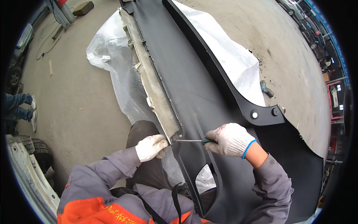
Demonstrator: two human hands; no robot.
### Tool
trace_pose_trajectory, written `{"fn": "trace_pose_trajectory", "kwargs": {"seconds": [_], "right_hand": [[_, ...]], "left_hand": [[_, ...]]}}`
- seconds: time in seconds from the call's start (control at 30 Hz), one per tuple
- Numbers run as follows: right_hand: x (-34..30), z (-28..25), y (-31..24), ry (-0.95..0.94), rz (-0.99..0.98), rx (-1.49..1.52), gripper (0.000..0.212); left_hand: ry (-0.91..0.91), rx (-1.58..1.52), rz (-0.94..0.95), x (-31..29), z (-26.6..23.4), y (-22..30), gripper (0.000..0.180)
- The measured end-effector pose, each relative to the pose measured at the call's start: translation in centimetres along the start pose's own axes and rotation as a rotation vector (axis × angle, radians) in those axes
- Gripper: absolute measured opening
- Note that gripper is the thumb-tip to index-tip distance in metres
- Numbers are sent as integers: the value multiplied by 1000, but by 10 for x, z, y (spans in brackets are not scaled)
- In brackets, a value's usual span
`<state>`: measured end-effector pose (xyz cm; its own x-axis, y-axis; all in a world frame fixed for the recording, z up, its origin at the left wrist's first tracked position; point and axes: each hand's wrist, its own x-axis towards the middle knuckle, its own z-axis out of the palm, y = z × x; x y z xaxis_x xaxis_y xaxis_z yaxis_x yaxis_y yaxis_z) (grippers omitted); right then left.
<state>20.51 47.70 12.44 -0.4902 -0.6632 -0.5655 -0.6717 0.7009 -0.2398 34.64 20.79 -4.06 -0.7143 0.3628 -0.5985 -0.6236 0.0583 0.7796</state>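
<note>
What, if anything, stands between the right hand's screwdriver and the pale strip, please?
Nothing visible: the screwdriver in the right hand reaches over the black panel toward the pale strip beside the left hand.

1. The left hand (151, 148) wears a white knitted glove (146, 150), its fabric slightly dingy.
2. The right hand (232, 139) wears a matching white glove, edged at the wrist with a bright blue band (248, 148); faint red marks (222, 128) show on its back.
3. The left sleeve (106, 166) and right sleeve (273, 188) are long, grey and creased, with a dark smudge near the right cuff.
4. The jacket (160, 196) is grey, with an orange-red panel (85, 212) bearing yellow lettering (121, 214).
5. A narrow black strap (174, 195) hangs over the front.
6. The trousers (144, 130) are dark, greyish-black and wrinkled.
</note>
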Motion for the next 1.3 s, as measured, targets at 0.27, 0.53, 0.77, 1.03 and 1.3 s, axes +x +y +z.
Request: {"fn": "trace_pose_trajectory", "kwargs": {"seconds": [0.27,0.53,0.77,1.03,1.3], "right_hand": [[6,15,18,-79,27,135,32],[20,-8,15,-145,-35,35,30],[30,0,34,-191,-61,193,34],[34,-10,31,-248,-34,165,35],[15,31,34,-181,12,238,40]], "left_hand": [[381,829,635,14,8,-23,30],[19,117,-18,8,-4,18,29],[161,372,141,17,8,-4,29],[58,27,22,17,4,8,34],[-46,136,-30,14,-12,17,33]]}}
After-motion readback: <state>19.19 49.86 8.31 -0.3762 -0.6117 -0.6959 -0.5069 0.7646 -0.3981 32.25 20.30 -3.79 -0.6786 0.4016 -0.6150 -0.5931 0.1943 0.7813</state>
